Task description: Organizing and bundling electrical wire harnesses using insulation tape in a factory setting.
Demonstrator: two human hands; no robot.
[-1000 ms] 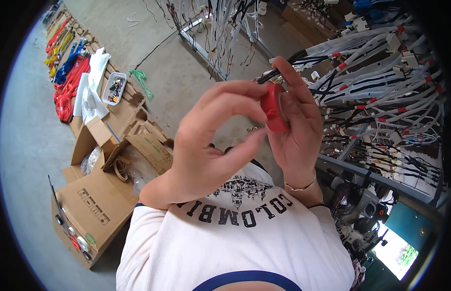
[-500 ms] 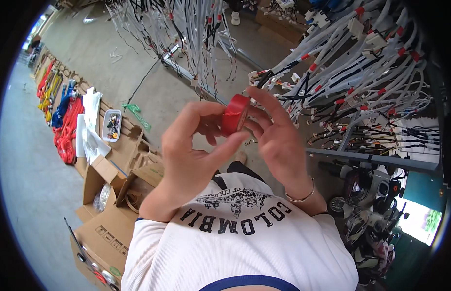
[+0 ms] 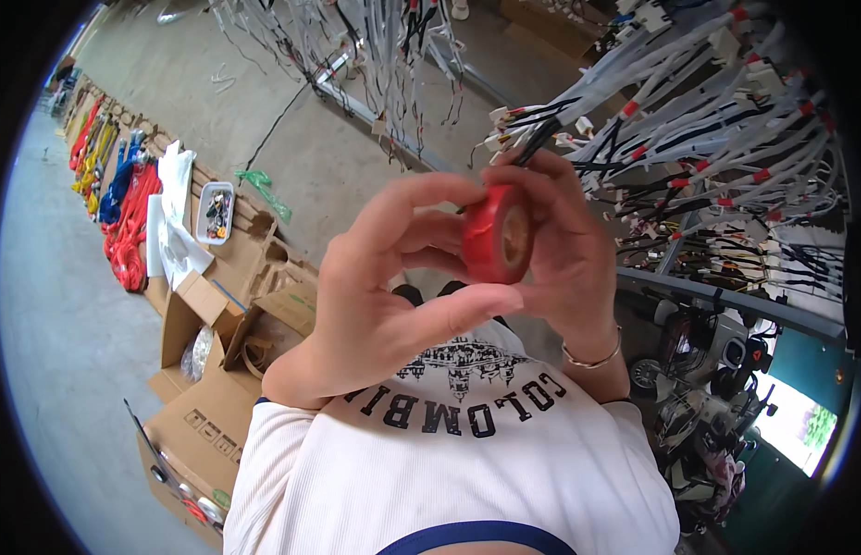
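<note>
A roll of red tape (image 3: 487, 236) is between my hands in front of my chest, its cardboard core facing right. My left hand (image 3: 375, 268) curves around its left side, fingertips at the upper edge and thumb stretched below. My right hand (image 3: 574, 245) is at the roll's right, fingers curled at the lower end of a black cable (image 3: 538, 141) with small white connectors. The exact contact between the right fingers, the cable and the tape is partly hidden.
Bundles of white and black wires (image 3: 671, 129) with red tape bands hang at the right from a metal frame (image 3: 726, 294). More wires hang ahead. At left are cardboard boxes (image 3: 204, 430), a white tray of small parts (image 3: 215, 213) and coloured cable bundles (image 3: 130, 231). Scooters (image 3: 699, 370) stand at lower right.
The tape roll and both hands have moved right and nearer to me. My right hand's fingers, spread before, have curled in at the black cable. The view has shifted slightly.
</note>
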